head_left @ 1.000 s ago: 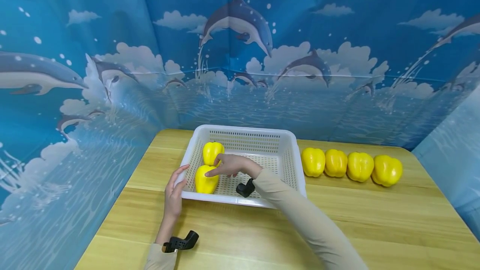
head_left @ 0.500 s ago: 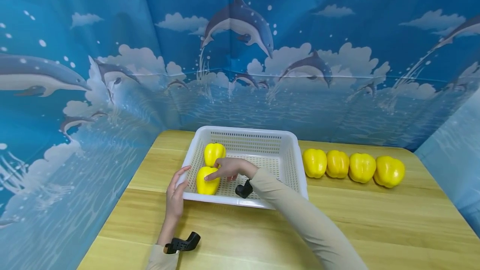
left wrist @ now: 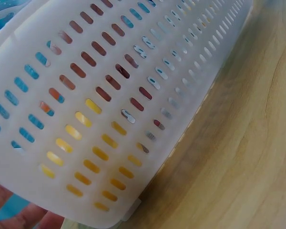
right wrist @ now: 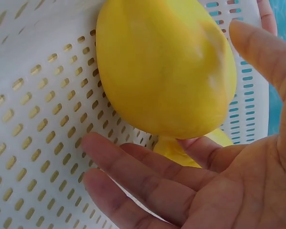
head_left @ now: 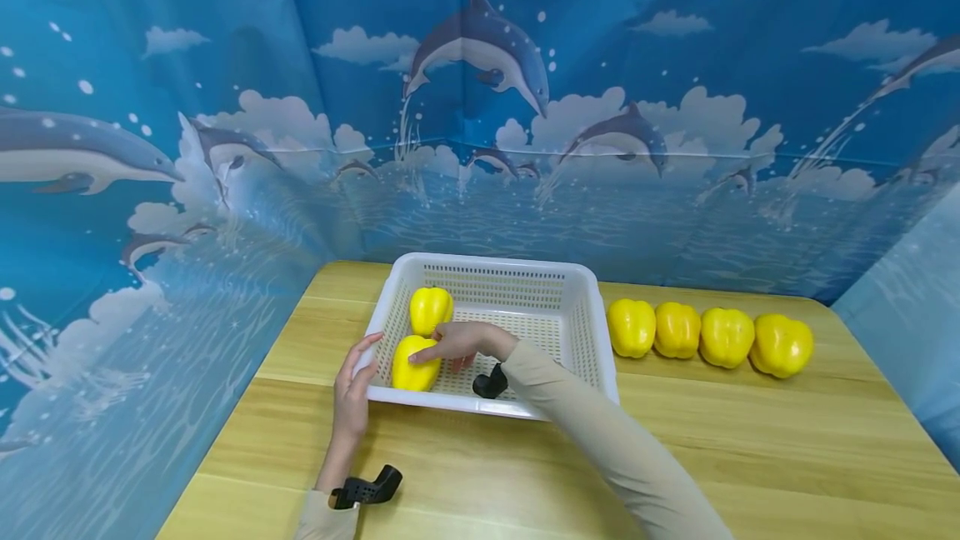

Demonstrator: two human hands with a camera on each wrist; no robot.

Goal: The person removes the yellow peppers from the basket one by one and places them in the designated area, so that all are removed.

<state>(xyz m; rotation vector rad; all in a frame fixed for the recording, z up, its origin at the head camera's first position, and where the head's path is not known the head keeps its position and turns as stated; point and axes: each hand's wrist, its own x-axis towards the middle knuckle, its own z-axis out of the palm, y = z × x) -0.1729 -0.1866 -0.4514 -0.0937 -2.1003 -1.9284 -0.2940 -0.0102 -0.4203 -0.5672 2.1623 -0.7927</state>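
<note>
In the head view, a white slotted plastic basket [head_left: 487, 407] holds two yellow bell peppers at its left end. My right hand [head_left: 465, 340] reaches inside to the nearer bell pepper [head_left: 411, 373]. In the right wrist view its thumb lies along one side of that pepper [right wrist: 162, 71], the index fingertip is at its lower edge, and the other fingers extend loosely. Just behind sits the other bell pepper [head_left: 430, 307]. My left hand [head_left: 350, 390] rests against the basket's left end, fingers fairly straight along the rim; in the left wrist view only some of its fingers [left wrist: 19, 217] show.
Several yellow bell peppers [head_left: 726, 338] stand in a row right of the basket on the wooden table [head_left: 750, 440]. A blue dolphin-printed curtain [head_left: 480, 190] hangs behind and at both sides. Each wrist wears a black camera.
The head view shifts slightly, so the scene sits a little further right and lower. Both hands keep nearly the same places at the basket and pepper.
</note>
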